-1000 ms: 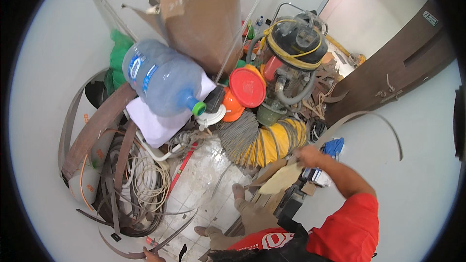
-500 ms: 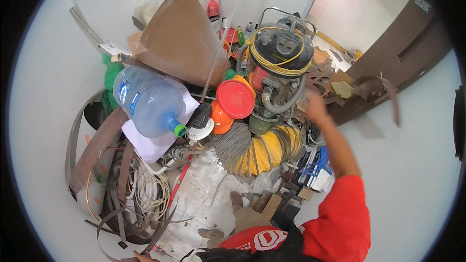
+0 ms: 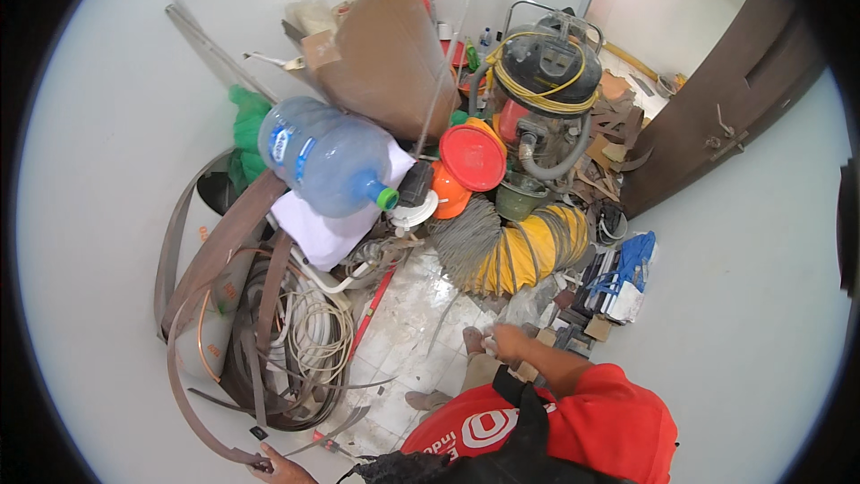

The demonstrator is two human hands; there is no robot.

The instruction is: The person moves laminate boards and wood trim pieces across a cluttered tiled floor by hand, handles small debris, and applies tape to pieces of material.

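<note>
At the lower left edge, the fingers of my left hand (image 3: 285,469) pinch the end of a long brown edging strip (image 3: 185,408). From there the strip curves up along the pile of coiled cables (image 3: 315,341) and other strips. My right hand (image 3: 512,342) hangs in front of my body, above my feet. Its fingers are blurred and partly hidden, so their shape is unclear. Brown scraps (image 3: 618,154) lie heaped between the vacuum cleaner and the dark door.
A large blue water bottle (image 3: 327,157) lies on white sheeting at the left. Cardboard (image 3: 385,54) leans behind it. A vacuum cleaner (image 3: 548,67), a red lid (image 3: 472,158), an orange helmet (image 3: 450,190) and a yellow duct (image 3: 528,251) stand ahead. A brown door (image 3: 708,116) is at the right.
My right hand has swung back from the scrap heap to in front of my body. Brown pieces that were in the air by the door are gone from there. The view has shifted.
</note>
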